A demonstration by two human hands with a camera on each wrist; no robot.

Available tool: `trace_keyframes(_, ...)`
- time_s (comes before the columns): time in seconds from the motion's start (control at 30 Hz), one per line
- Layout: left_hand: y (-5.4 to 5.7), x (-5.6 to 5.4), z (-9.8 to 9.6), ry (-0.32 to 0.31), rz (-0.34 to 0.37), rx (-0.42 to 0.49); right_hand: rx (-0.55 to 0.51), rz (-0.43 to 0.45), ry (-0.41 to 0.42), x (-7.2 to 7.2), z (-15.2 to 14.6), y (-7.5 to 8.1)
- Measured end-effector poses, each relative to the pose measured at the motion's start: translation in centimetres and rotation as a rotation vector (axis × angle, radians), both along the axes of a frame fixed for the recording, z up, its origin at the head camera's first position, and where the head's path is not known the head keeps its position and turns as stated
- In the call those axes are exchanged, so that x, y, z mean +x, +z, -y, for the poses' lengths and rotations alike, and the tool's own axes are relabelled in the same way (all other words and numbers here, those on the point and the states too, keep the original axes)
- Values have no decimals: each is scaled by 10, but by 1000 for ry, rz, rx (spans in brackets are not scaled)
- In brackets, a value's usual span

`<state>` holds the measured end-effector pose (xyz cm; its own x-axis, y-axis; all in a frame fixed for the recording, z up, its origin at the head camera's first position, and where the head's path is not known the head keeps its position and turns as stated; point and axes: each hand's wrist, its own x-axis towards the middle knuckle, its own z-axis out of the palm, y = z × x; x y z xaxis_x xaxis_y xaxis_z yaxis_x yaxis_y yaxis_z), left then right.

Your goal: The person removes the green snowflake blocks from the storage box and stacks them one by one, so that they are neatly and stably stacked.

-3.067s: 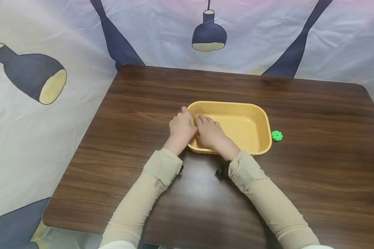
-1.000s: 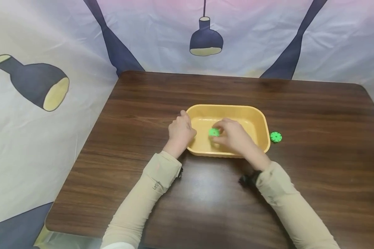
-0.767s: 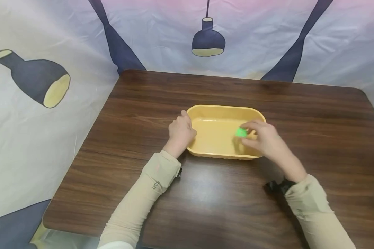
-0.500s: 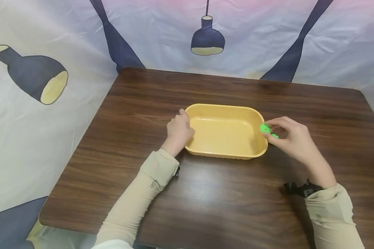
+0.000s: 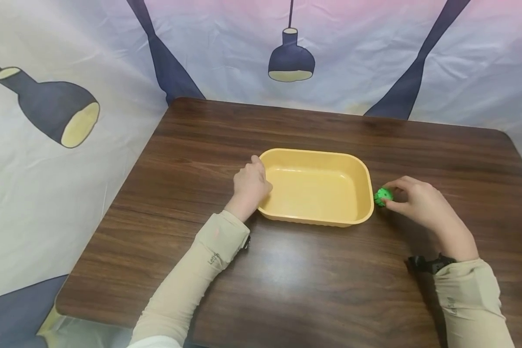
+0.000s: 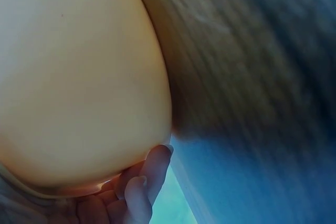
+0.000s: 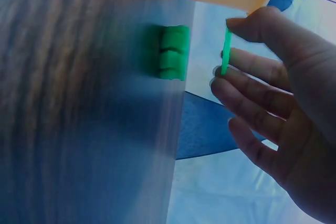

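Note:
My left hand point(image 5: 250, 186) grips the left end of a yellow plastic basin point(image 5: 315, 195), which rests on the table. In the left wrist view, curled fingers point(image 6: 137, 192) reach against the basin's wall point(image 6: 94, 103). Beyond the basin's right end, my right hand point(image 5: 424, 203) pinches a thin green notched disc point(image 7: 227, 51) between thumb and fingertips. Standing on the table just below it is a short stack of green notched discs point(image 7: 174, 53). The right wrist view shows a gap between held disc and stack. From the head, the held disc mostly covers the stack.
The dark wood-grain table point(image 5: 313, 290) has rounded corners. A pale cloth backdrop point(image 5: 226, 53) printed with lamps hangs behind its far edge and along the left side. The basin's raised rim point(image 5: 371, 193) stands close to the green stack.
My right hand has carried a green disc from the basin's left part, over its right rim, to above the stack outside. My left hand keeps its hold on the left end.

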<state>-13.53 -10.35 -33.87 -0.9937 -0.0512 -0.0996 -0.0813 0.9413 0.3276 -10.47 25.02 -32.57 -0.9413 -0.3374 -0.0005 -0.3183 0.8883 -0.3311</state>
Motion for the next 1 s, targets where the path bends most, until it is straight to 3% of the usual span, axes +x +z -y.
trace_keyframes(0.4,-2,0,-1,7,-9,1,134,35,24,-7,2,0)
trace_keyframes(1.0,-2,-1,0,0,-9,3,158,90,34,-8,4,0)
